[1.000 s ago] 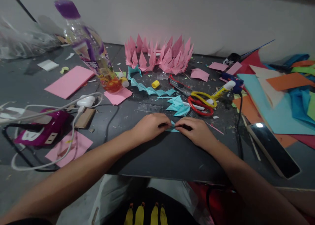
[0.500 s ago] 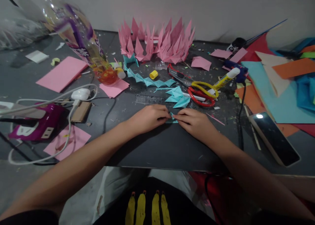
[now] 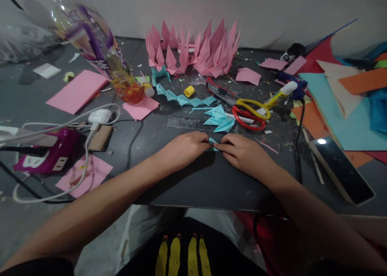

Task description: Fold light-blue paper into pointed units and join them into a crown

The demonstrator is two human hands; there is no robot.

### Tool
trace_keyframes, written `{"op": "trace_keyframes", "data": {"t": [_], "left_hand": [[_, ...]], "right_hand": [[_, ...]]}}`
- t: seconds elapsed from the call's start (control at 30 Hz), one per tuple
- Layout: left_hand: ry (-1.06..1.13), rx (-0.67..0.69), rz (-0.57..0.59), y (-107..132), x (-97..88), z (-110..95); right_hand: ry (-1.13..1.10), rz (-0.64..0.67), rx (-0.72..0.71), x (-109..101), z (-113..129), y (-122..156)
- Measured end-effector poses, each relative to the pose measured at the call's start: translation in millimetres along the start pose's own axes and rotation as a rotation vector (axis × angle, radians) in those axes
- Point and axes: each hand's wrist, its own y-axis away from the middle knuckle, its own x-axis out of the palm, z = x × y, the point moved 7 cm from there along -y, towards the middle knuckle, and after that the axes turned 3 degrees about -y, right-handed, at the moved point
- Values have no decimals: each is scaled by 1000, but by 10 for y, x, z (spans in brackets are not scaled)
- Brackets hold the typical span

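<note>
My left hand (image 3: 184,148) and my right hand (image 3: 242,153) meet at the middle of the dark table (image 3: 193,183), fingers curled and pinched on a small folded piece of light blue paper (image 3: 213,142). Only a corner of that paper shows between the fingertips. Just beyond it lie folded blue paper units (image 3: 219,119) and a chain of blue folded pieces (image 3: 184,99). Further back stands a ring of pink folded paper points (image 3: 193,52).
Red and yellow scissors (image 3: 250,114), a glue stick (image 3: 278,95), a cutter (image 3: 219,91) and a clear ruler (image 3: 181,122) lie beyond my hands. A phone (image 3: 341,169) and coloured paper sheets (image 3: 344,115) are right. A bottle (image 3: 96,46), pink sheets, white cables and a purple power strip (image 3: 45,151) are left.
Both hands stay pinched on the blue paper with only small finger shifts. The view tilted down a little, then settled.
</note>
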Motion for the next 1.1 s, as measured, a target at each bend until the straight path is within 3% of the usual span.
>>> {"op": "trace_keyframes", "data": {"t": [0.37, 0.43, 0.63, 0.8, 0.93, 1.1], "left_hand": [[-150, 66, 73, 20, 25, -128], [-181, 60, 88, 31, 29, -167], [-268, 0, 170, 101, 7, -285], [-238, -72, 207, 138, 3, -246], [-195, -103, 227, 198, 27, -228], [-98, -168, 292, 282, 99, -242]], "right_hand": [[111, 48, 5, 0, 35, 5], [79, 82, 72, 17, 17, 8], [-7, 208, 475, 9, -140, 36], [-178, 267, 567, -49, -242, 41], [-69, 372, 520, -70, -242, 56], [217, 617, 377, 60, 31, 116]]}}
